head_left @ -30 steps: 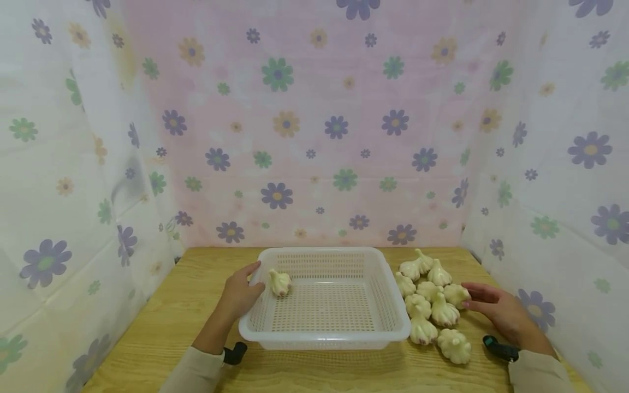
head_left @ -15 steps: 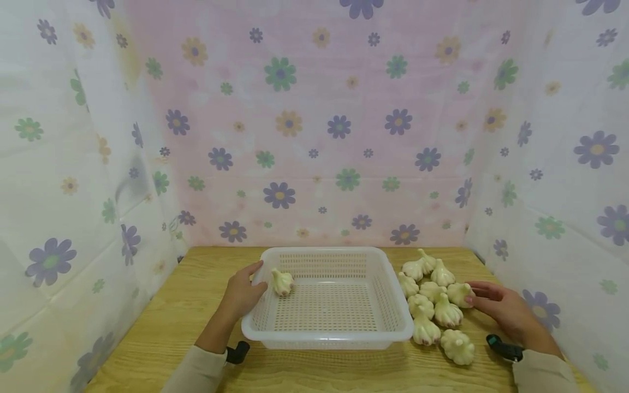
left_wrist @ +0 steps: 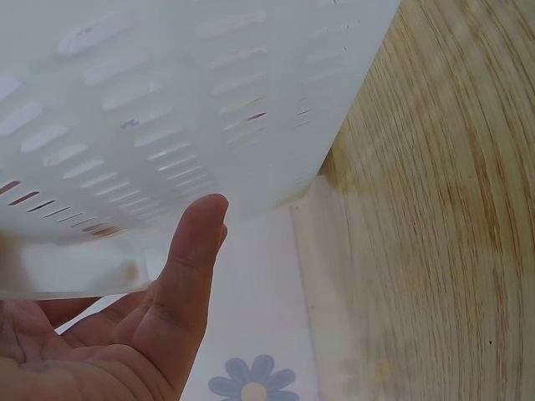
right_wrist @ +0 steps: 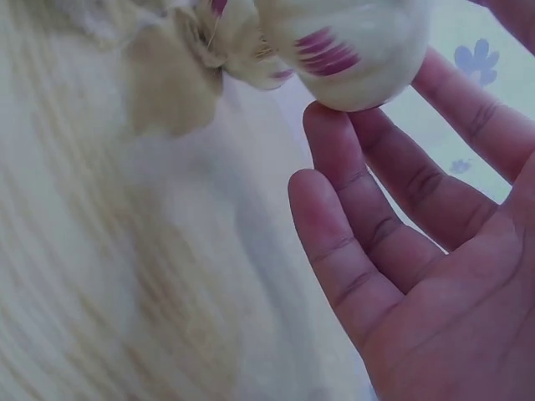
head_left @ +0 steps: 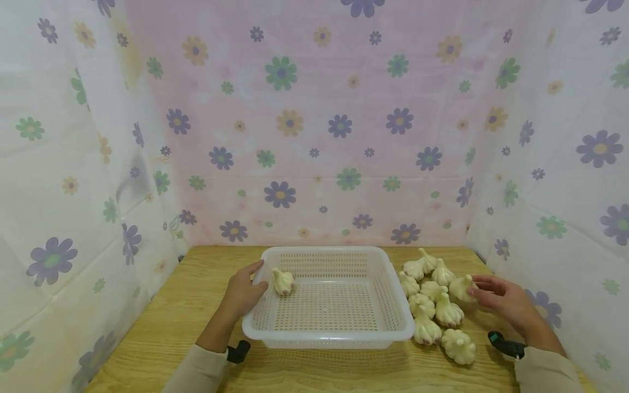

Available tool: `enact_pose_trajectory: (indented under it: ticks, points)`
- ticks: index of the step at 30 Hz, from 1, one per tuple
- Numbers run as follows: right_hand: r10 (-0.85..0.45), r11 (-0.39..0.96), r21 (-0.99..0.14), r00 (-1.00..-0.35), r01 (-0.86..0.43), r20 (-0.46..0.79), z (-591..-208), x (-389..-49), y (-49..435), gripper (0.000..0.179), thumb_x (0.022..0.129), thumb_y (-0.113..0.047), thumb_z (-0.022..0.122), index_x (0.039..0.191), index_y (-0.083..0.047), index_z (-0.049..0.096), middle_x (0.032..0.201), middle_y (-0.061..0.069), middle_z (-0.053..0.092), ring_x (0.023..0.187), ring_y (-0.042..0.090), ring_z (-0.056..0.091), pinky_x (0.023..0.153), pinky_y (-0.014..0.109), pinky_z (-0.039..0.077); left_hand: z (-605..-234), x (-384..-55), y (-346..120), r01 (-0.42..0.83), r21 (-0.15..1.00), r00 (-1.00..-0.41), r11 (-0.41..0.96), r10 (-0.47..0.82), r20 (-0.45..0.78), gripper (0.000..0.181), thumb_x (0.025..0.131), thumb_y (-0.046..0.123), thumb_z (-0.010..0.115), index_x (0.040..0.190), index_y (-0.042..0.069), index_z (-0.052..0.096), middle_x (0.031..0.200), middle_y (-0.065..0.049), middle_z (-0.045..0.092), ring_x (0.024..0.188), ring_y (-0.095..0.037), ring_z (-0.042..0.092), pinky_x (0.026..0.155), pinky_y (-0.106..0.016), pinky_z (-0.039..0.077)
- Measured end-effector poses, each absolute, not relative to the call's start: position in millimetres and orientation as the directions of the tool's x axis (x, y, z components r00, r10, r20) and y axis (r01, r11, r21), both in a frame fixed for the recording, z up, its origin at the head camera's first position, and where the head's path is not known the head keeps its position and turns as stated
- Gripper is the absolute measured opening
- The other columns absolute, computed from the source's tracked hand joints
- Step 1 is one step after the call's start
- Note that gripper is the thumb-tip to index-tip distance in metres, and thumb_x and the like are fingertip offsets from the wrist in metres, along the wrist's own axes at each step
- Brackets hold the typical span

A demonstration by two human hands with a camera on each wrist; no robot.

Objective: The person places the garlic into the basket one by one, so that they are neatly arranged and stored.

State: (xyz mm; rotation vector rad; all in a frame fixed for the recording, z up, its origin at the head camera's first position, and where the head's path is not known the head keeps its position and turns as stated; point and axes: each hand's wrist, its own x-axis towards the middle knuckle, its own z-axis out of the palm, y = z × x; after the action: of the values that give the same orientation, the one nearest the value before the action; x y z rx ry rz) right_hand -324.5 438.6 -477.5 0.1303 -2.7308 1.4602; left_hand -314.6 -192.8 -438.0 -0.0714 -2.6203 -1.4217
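Note:
At the left side of a white plastic basket [head_left: 324, 334], my left hand [head_left: 241, 295] grips the rim. From below, the left wrist view has fingers [left_wrist: 196, 251] against the basket's slotted outer wall [left_wrist: 167, 100]. One garlic bulb [head_left: 283, 282] lies inside the basket near that hand. My right hand [head_left: 508, 303] pinches another garlic bulb [head_left: 461, 288] at the right edge of a pile, between thumb and fingertips. In the right wrist view this bulb [right_wrist: 359, 50] shows purple streaks, and the fingers [right_wrist: 334, 234] reach under it.
Several garlic bulbs [head_left: 426, 331] crowd together just right of the basket, and one bulb [head_left: 458, 346] sits at the front of the pile. Wooden table [head_left: 304, 374] lies beneath everything. Flowered cloth [head_left: 324, 164] encloses the back and both sides.
My right hand has closed its fingers on the bulb at the pile's right edge and raised it slightly, its stem now upright. The left hand and basket have stayed put.

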Motion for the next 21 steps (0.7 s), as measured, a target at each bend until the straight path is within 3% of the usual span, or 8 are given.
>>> enact_pose_trajectory:
  ticks: [11,17,21]
  points:
    - [-0.047,0.607,-0.782,-0.989,-0.139,0.139,-457.6,-321.0,429.2,0.066,0.103,-0.044,0.061,0.152,-0.003,0.045,0.139,0.014,0.057,0.097,-0.006,0.065,0.085,0.034,0.062,-437.5,-313.1,-192.5,0.100,0.841,-0.989,0.532,-0.042,0.144,0.063,0.094,0.014,0.065,0.155,0.008,0.048,0.148,-0.029,0.054,0.077,-0.022,0.075,0.059,-0.035,0.064]
    - [-0.022,0.611,-0.764,-0.969,-0.207,0.245,-447.3,-319.2,421.8,0.056,0.103,-0.039,0.062,0.142,0.000,0.052,0.117,-0.022,0.058,0.094,-0.009,0.063,0.079,0.025,0.062,-437.9,-313.6,-192.2,0.096,0.841,-0.989,0.532,-0.041,0.139,0.064,0.095,0.015,0.065,0.156,0.008,0.047,0.148,-0.030,0.054,0.077,-0.021,0.074,0.058,-0.035,0.063]
    - [-0.023,0.625,-0.745,-0.959,-0.234,0.282,-438.5,-317.9,415.1,0.053,0.103,-0.038,0.062,0.140,-0.001,0.054,0.112,-0.030,0.056,0.092,-0.010,0.062,0.076,0.022,0.061,-438.6,-314.3,-192.6,0.097,0.840,-0.989,0.533,-0.042,0.140,0.064,0.095,0.014,0.064,0.156,0.008,0.047,0.148,-0.029,0.054,0.072,-0.020,0.073,0.057,-0.034,0.063]
